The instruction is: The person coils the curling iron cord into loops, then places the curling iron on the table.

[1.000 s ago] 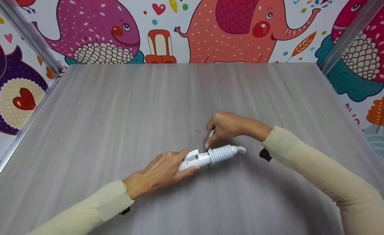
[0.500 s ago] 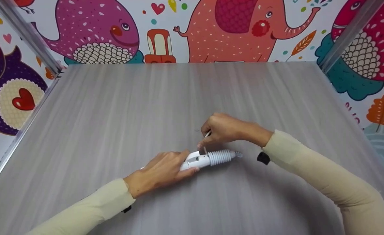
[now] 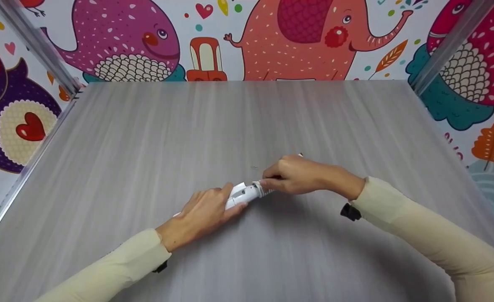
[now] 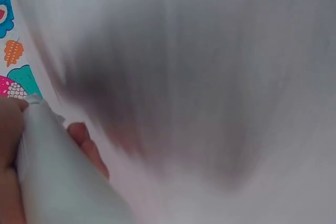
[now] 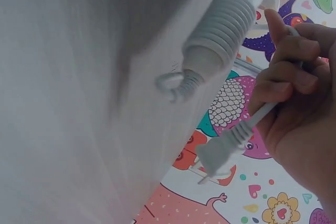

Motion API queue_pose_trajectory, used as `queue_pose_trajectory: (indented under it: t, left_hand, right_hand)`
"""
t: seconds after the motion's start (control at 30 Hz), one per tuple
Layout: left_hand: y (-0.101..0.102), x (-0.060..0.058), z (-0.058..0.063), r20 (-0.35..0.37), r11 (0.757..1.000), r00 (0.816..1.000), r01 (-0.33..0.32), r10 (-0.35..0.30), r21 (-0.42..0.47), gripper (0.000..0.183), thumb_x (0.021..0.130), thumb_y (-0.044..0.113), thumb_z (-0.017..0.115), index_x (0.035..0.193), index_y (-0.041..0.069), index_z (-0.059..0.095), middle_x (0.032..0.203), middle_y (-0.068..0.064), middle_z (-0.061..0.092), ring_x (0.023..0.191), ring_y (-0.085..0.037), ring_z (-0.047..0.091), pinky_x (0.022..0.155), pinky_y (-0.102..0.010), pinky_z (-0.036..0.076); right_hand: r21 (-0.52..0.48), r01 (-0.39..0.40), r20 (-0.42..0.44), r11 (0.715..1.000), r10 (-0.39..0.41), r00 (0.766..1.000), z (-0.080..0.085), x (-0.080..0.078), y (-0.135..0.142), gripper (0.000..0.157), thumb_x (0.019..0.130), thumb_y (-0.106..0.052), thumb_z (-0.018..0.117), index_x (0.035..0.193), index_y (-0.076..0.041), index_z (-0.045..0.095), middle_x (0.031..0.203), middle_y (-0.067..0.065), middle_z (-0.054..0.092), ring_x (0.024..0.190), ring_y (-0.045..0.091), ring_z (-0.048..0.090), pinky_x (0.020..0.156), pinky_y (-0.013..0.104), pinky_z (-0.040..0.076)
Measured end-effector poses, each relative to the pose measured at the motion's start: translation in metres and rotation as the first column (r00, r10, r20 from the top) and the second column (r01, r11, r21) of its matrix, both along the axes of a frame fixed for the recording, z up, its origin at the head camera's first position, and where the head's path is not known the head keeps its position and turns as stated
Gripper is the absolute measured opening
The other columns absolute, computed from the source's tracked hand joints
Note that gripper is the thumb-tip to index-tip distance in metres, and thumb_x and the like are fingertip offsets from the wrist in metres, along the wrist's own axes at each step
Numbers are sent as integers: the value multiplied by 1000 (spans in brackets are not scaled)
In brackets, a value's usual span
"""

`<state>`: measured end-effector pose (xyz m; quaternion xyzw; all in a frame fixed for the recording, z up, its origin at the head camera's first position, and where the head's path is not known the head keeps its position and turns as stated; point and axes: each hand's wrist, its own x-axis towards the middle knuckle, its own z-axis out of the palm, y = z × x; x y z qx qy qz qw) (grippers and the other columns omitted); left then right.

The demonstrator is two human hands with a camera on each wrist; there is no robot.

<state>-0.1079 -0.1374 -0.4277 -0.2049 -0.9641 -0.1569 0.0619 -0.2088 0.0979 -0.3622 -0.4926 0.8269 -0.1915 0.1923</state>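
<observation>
A white curling iron [image 3: 241,196] is held above the table, tilted, with its cord [image 5: 223,27] wound in tight coils round the handle end. My left hand [image 3: 200,212] grips its body, which fills the lower left of the left wrist view as a pale barrel [image 4: 65,174]. In the head view my right hand [image 3: 297,174] is at the coiled end and hides part of it. The right wrist view shows the right fingers curled round the loose end of the cord, with the two-pin plug [image 5: 223,148] hanging below them.
A grey wood-grain table [image 3: 167,138] lies under both hands. Walls with printed cartoon animals [image 3: 305,46] stand behind it and at the sides. Metal posts [image 3: 452,48] rise at its far corners.
My right hand has moved down and over the coils, bringing the cord end around the handle. The curling iron has shifted slightly left and up in the left hand.
</observation>
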Motion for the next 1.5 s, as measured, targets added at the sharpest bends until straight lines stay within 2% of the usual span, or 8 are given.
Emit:
queue_pose_trajectory:
  t: [0.17, 0.4, 0.57, 0.73, 0.9, 1.0, 1.27, 1.5]
  left_hand:
    - [2, 0, 0, -45, 999, 998, -53, 53, 11, 36, 95, 38, 66, 96, 4, 53, 64, -5, 55, 50, -16, 48, 43, -37, 42]
    - [4, 0, 2, -66, 995, 993, -99, 100, 22, 38, 95, 39, 67, 98, 3, 55, 63, -6, 56, 51, -18, 52, 45, -40, 45]
    - [4, 0, 4, -55, 993, 991, -116, 118, 34, 38, 94, 38, 67, 99, 2, 54, 64, -7, 57, 50, -20, 53, 44, -40, 46]
    - [5, -1, 6, -28, 990, 990, -134, 135, 50, 39, 96, 39, 65, 97, 2, 54, 64, -7, 56, 50, -19, 51, 44, -39, 44]
    - [3, -1, 7, -5, 986, 990, -140, 141, 87, 38, 96, 37, 65, 99, 1, 54, 65, -7, 57, 52, -18, 53, 44, -38, 45]
    - [2, -2, 9, 7, 984, 990, -140, 140, 112, 37, 97, 35, 65, 100, 0, 54, 66, -7, 57, 53, -19, 53, 45, -38, 45]
    - [1, -1, 16, 41, 979, 990, -142, 138, 147, 38, 96, 36, 66, 102, 0, 55, 69, -7, 58, 55, -18, 53, 47, -37, 46]
    - [4, 5, 18, 21, 982, 994, -112, 110, 151, 39, 96, 37, 66, 103, 0, 55, 70, -7, 59, 56, -16, 54, 47, -33, 46]
  right_hand:
    - [29, 30, 90, 999, -32, 995, -1, 1, 7, 25, 102, -25, 57, 98, -10, 77, 78, 1, 68, 61, 2, 46, 57, 20, 37]
    - [81, 30, 175, 996, -44, 984, -4, 3, 11, 29, 103, -28, 55, 91, -8, 72, 61, -9, 48, 53, 2, 41, 52, 20, 32]
    - [73, 1, 273, 997, -20, 962, -10, 4, 11, 28, 104, -25, 54, 94, -6, 72, 63, -5, 58, 55, 2, 49, 53, 20, 39]
    - [27, -22, 308, 999, 12, 951, -15, 5, 11, 26, 104, -19, 53, 100, -3, 73, 69, 6, 69, 59, 8, 55, 55, 20, 41]
    - [12, 32, 325, 999, -34, 945, -22, 8, 10, 28, 105, -20, 52, 101, -2, 72, 73, 9, 71, 64, 12, 57, 58, 20, 41]
    - [16, 83, 377, 996, -83, 923, -27, 10, 10, 33, 106, -25, 49, 99, -3, 73, 75, 11, 72, 68, 15, 58, 61, 21, 41]
    - [51, 136, 562, 989, -141, 815, -42, 9, 14, 47, 107, -40, 42, 99, -7, 75, 81, 10, 73, 77, 16, 62, 71, 28, 46]
    - [77, 35, 603, 996, -74, 794, -51, -2, 18, 36, 107, -33, 46, 109, -10, 74, 87, 2, 72, 82, 11, 61, 69, 22, 44]
